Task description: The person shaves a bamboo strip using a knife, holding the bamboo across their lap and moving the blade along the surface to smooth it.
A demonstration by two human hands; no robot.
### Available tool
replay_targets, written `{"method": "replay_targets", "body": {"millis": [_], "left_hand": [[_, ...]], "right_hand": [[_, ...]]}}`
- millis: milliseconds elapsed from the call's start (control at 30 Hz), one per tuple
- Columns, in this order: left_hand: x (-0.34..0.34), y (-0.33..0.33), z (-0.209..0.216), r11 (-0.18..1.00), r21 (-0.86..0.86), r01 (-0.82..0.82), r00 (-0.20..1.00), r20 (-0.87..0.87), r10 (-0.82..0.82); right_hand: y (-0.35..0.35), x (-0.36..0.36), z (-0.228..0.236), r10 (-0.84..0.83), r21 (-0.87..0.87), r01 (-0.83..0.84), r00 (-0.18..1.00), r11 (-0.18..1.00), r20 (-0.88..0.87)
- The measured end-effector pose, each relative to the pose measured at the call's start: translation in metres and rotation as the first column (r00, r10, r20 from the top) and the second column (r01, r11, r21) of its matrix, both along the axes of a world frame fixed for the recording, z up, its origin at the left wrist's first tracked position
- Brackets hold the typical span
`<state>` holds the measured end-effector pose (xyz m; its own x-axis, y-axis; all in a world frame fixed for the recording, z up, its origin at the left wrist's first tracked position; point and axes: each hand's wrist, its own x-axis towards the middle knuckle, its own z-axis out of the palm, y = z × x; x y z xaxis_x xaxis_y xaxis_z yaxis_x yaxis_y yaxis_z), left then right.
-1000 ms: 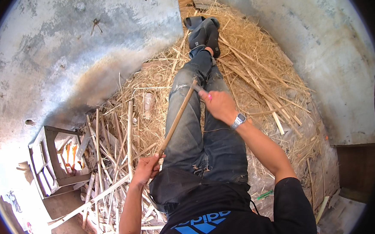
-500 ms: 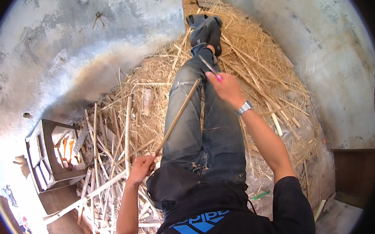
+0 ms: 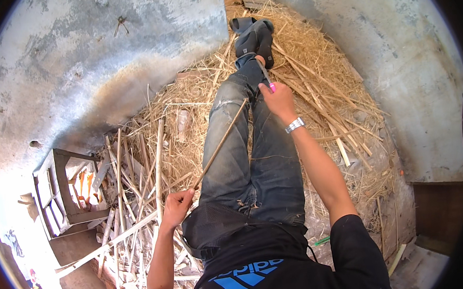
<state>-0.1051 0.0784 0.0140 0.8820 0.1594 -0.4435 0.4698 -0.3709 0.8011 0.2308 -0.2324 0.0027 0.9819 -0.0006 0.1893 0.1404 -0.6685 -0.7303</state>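
My left hand (image 3: 177, 207) is closed around the lower end of a thin bamboo strip (image 3: 221, 144). The strip slants up to the right over my jeans (image 3: 227, 160), its far end above the gap between my knees. My right hand (image 3: 280, 102), with a metal watch on the wrist, grips a knife (image 3: 265, 73) by its pink handle. The blade points away toward my feet, apart from the strip's tip and a little to the right of it.
Fine shavings (image 3: 310, 49) cover the floor around my outstretched legs. Several long strips (image 3: 319, 102) lie to the right, and sticks and scraps (image 3: 133, 177) pile up at left. A dark frame (image 3: 74, 217) stands by the left wall. Grey walls (image 3: 390, 45) enclose both sides.
My right hand has shifted slightly away from me, and the knife blade now points more straight ahead. The strip has turned and shows a narrower side; my left hand stays nearly in place.
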Motion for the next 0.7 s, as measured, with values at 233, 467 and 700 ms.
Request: {"method": "replay_targets", "body": {"millis": [233,467,700], "left_hand": [[-0.001,-0.015,0.007,0.977,0.178,-0.119,0.988,0.115,0.1],[0.001,-0.021,0.014,0.953,0.285,-0.1,0.98,0.195,0.045],[0.008,-0.027,0.017,0.936,0.332,-0.117,0.98,0.193,0.054]], "right_hand": [[0.0,-0.01,0.004,0.321,0.365,-0.209,0.905,0.907,-0.279],[0.008,-0.014,0.008,0.193,0.185,-0.178,0.979,0.966,-0.069],[-0.009,-0.019,0.018,0.059,0.245,-0.056,0.998,0.968,-0.002]]}}
